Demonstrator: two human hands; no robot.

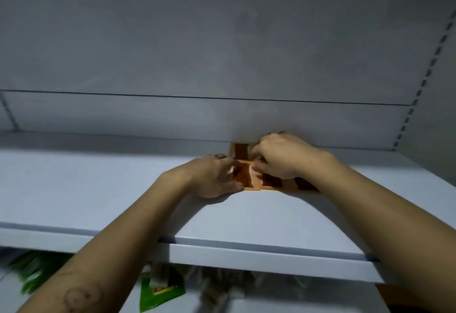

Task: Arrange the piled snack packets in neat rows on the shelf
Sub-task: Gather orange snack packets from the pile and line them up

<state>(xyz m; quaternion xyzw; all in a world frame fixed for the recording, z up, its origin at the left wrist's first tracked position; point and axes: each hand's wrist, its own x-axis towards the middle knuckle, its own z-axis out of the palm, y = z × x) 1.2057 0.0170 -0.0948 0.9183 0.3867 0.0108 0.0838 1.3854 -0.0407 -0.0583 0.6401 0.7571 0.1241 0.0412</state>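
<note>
Orange and brown snack packets [244, 177] lie far back on the white shelf [98, 189], mostly hidden under both hands. The left hand [214, 177] pinches their left edge. The right hand [278, 157] curls its fingers over the top ones. I cannot tell how many there are. Blurry green packets [160, 293] peek out below, cut off by the shelf.

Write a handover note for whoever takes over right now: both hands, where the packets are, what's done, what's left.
Left hand grips the left edge of the orange packets.
Right hand grips them from above, fingers curled.
Packets: a small cluster at the back of the shelf; the hands hide part of it.
Done: hard to tell; the cluster looks uneven.
Left: line them up in neat rows.
</note>
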